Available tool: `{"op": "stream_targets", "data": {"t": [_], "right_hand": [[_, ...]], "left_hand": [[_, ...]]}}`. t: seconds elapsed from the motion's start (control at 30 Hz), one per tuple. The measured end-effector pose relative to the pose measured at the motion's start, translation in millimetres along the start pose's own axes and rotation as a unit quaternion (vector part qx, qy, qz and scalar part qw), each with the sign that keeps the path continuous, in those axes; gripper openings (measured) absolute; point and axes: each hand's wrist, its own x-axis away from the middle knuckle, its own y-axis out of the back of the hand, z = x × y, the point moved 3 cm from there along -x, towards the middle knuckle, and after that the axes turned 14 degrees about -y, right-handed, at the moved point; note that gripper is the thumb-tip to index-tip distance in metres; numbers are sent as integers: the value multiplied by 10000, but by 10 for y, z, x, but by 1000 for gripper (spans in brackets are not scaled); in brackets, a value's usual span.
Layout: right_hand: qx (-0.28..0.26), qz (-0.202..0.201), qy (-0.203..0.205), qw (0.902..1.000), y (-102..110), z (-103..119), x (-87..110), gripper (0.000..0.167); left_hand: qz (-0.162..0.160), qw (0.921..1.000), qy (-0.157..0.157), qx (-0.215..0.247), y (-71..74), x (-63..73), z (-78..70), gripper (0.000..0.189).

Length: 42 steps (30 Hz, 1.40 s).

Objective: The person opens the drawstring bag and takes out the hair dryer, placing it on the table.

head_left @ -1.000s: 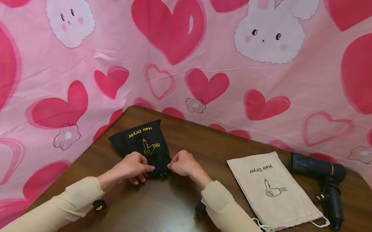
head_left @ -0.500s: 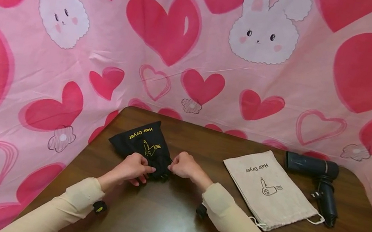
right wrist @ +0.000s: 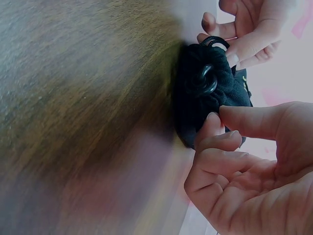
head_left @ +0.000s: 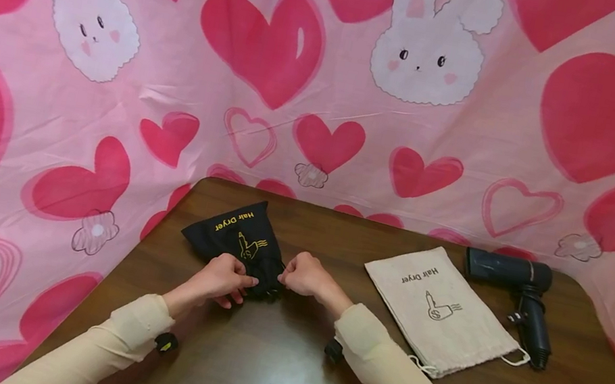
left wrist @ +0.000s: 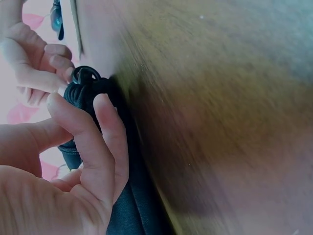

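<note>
A black drawstring pouch (head_left: 228, 222) with yellow "Hair Dryer" lettering lies at the table's left side, its gathered mouth toward me. My left hand (head_left: 224, 279) pinches the left of that mouth between thumb and fingers. At the opposite side of the mouth, the thumb and index finger of my right hand (head_left: 306, 275) pinch its edge; whether cloth or cord is between them I cannot tell. Black cord loops (right wrist: 208, 81) stand out from the bunched cloth in the right wrist view. The pouch's inside is hidden.
A beige drawstring bag (head_left: 431, 310) with the same lettering lies flat to the right. Beyond it rests a black hair dryer (head_left: 534, 307), handle toward me. Pink heart-and-rabbit cloth (head_left: 282, 57) hangs around the back and sides of the brown wooden table (head_left: 247, 360).
Both hands keep their grip and the pouch barely moves. The head view has turned slightly right, so the background, beige bag and hair dryer appear further left.
</note>
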Motion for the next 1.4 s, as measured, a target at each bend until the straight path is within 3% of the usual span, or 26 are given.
{"op": "stream_targets", "data": {"t": [0.73,1.4], "right_hand": [[-29,-136,-67,9999,46,-87,23,21],[-96,-81,99,9999,106,-175,43,27]], "left_hand": [[83,9999,-49,60,-75,-70,-20,26],[274,9996,-31,-101,-120,-23,-43,31]]}}
